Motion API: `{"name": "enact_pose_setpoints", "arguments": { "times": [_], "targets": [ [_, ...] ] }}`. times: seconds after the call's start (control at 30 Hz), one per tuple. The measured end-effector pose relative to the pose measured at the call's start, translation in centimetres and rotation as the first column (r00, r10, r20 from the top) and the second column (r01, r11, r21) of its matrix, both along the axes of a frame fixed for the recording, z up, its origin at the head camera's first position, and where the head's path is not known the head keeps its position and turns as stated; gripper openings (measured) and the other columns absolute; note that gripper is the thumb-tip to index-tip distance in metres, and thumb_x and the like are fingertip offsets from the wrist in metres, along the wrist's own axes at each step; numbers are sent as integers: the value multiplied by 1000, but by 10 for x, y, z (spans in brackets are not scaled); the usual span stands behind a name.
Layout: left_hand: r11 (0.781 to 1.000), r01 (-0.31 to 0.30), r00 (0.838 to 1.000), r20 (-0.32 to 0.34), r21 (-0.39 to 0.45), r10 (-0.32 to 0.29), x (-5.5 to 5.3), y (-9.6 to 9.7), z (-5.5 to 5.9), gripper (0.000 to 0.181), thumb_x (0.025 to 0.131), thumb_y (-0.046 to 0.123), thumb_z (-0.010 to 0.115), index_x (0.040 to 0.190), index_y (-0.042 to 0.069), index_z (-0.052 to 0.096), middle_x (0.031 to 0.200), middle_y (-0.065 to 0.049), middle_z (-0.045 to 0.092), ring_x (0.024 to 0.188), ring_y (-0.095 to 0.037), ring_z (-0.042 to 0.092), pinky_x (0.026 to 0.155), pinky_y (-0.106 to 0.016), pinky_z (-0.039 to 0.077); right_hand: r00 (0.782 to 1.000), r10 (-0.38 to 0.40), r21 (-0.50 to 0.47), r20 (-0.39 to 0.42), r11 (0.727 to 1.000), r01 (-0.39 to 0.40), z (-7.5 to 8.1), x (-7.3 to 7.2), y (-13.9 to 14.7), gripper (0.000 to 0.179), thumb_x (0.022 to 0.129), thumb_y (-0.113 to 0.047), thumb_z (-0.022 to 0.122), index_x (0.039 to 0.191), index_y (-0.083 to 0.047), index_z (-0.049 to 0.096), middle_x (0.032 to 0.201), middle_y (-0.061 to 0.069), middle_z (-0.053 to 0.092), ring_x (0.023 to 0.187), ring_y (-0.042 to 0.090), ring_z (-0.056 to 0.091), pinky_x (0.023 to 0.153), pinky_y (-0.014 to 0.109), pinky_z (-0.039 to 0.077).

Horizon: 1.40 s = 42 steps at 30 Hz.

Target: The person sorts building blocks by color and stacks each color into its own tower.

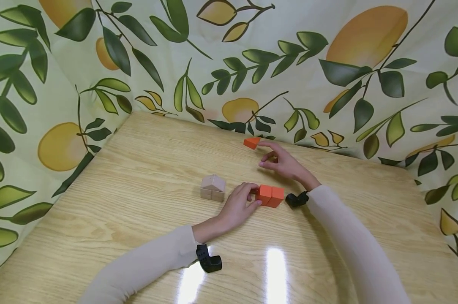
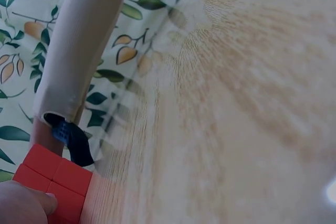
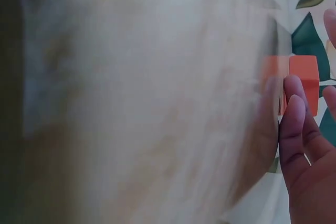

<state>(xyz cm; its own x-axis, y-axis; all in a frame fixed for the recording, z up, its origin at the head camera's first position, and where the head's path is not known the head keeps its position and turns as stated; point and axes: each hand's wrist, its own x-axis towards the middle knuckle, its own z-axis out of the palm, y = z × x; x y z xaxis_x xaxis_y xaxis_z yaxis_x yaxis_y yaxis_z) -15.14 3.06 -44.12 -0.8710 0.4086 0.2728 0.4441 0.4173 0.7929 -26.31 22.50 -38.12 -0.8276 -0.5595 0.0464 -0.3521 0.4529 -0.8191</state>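
Note:
In the head view, my left hand (image 1: pixel 238 205) holds the left side of several orange-red cubes (image 1: pixel 271 196) stacked in a small block, thumb at the front corner and fingertips behind. The left wrist view shows the thumb lying against a face of these red cubes (image 2: pixel 71 177). Farther back, my right hand (image 1: pixel 284 162) reaches toward an orange triangular block (image 1: pixel 252 142) near the far table edge. Its index fingertip is right at the block's side, the other fingers loosely bent. In the right wrist view the fingers overlap the orange block (image 3: pixel 304 85).
Left of the red cubes stands a small house shape of pale wooden blocks (image 1: pixel 213 188), with a triangular top on cubes. The wooden table (image 1: pixel 145 177) ends at a fruit-and-leaf patterned cloth (image 1: pixel 198 76) behind it. Each wrist wears a black camera (image 1: pixel 209 259).

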Motion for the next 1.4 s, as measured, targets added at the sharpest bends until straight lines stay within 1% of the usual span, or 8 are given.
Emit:
{"name": "enact_pose_setpoints", "arguments": {
  "times": [0.23,0.47,0.6,0.73,1.07,1.2,1.3,1.4],
  "targets": [
    [1000,0,1000,16,-3,0,1,0,-1,40,91,14,66,126,2,52,111,-5,57,86,-17,51,73,-25,41,1000,-4,22,-14,1000,5,-2,-11,-1,61,90,-2,65,144,0,36,145,21,32,103,37,56,84,48,44],
    [1000,-7,1000,13,3,7,1,0,-1,39,91,12,67,126,2,53,110,-6,57,86,-17,51,72,-25,41,996,-50,25,-70,998,52,-29,-39,1,58,91,-3,63,144,-10,41,147,11,33,102,33,57,84,48,44],
    [1000,-8,1000,11,-3,8,2,0,1,39,91,12,67,126,1,53,110,-6,57,85,-17,50,72,-24,41,995,-59,42,-84,997,63,-34,-47,-1,56,91,-6,64,143,-16,43,144,4,37,99,28,58,84,43,45],
    [1000,-1,1000,17,-7,2,3,0,3,39,91,13,66,125,1,53,111,-7,57,86,-18,50,73,-24,40,993,-70,54,-96,996,76,-35,-49,-3,53,92,-8,65,141,-15,45,138,5,43,99,26,57,85,42,45],
    [1000,-5,1000,-14,-15,4,1,-1,2,38,92,14,66,125,2,53,111,-6,56,86,-16,50,74,-24,40,976,-176,79,-132,979,187,-31,-48,-7,41,89,-13,70,128,-11,59,122,7,60,106,24,54,86,41,41],
    [1000,-7,1000,-20,-16,7,1,-2,2,38,91,14,66,125,2,53,111,-5,56,85,-14,50,73,-24,41,981,-133,92,-139,985,146,-32,-47,-8,45,86,-16,73,129,-15,59,128,5,56,112,23,51,94,43,38],
    [1000,-2,1000,-23,-20,2,1,-2,2,38,92,14,66,125,2,53,110,-5,56,85,-15,50,74,-24,40,983,-65,112,-169,990,85,-32,-47,-9,46,86,-16,73,130,-16,59,131,6,54,113,25,48,95,46,38],
    [1000,4,1000,-24,-18,-4,1,-1,2,38,92,14,66,125,1,52,109,-6,56,86,-17,51,75,-25,41,981,-38,122,-193,991,62,-33,-47,-9,43,87,-15,72,128,-13,59,130,9,55,112,26,50,95,47,39]
  ]
}}
